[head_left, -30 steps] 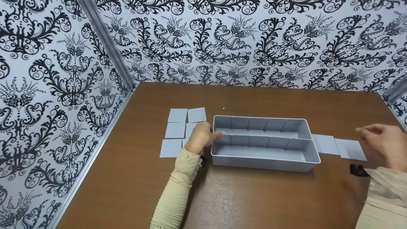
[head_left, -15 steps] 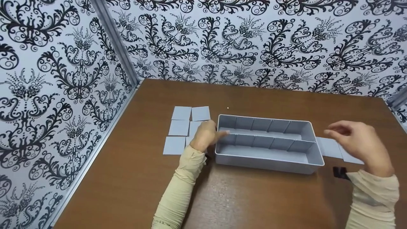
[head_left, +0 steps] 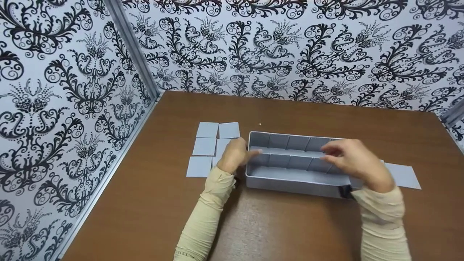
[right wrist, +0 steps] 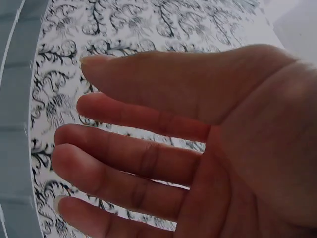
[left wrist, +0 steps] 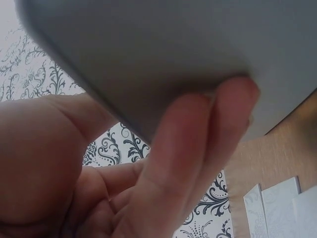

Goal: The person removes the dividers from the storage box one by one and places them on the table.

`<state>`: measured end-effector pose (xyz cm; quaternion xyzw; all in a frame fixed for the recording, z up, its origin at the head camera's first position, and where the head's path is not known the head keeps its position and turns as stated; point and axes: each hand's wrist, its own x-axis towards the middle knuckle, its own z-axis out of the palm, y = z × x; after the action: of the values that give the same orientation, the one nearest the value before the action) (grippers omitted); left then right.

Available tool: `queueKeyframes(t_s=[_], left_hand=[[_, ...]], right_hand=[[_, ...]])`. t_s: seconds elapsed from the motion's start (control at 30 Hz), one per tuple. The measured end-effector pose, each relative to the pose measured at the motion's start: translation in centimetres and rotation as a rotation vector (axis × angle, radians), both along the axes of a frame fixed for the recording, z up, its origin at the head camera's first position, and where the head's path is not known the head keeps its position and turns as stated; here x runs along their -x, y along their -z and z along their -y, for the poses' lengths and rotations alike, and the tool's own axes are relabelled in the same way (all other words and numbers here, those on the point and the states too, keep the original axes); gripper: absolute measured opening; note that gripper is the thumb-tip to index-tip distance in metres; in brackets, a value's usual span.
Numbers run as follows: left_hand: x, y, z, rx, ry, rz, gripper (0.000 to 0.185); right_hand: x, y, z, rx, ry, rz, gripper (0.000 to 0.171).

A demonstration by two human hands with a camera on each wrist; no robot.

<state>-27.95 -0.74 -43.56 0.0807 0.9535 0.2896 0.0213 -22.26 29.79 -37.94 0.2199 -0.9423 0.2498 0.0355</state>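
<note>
The left hand (head_left: 233, 156) grips the left end wall of the grey tray (head_left: 290, 180) near the table's (head_left: 290, 224) middle. The right hand (head_left: 357, 161) hovers over the tray's right half, fingers loosely spread, holding nothing.

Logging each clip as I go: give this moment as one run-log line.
left hand: grips left end of grey plastic divided tray | right hand: open above tray, holds nothing | flat grey square cards: on brown table

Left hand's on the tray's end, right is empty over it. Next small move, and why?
Probably lower the right hand onto the right end of the gray tray. The left hand grips the tray's left end wall, while the right hangs open over the compartments, holding nothing. Divider cards lie beside the tray.
</note>
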Motion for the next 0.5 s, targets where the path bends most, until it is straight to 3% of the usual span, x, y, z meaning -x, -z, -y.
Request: queueKeyframes(t_s=[0.5], left_hand=[[0.2,0.0,0.1,0.006,-0.007,0.015,0.045]], right_hand=[[3.2,1.0,3.2,-0.059,-0.076,0.025,0.012]])
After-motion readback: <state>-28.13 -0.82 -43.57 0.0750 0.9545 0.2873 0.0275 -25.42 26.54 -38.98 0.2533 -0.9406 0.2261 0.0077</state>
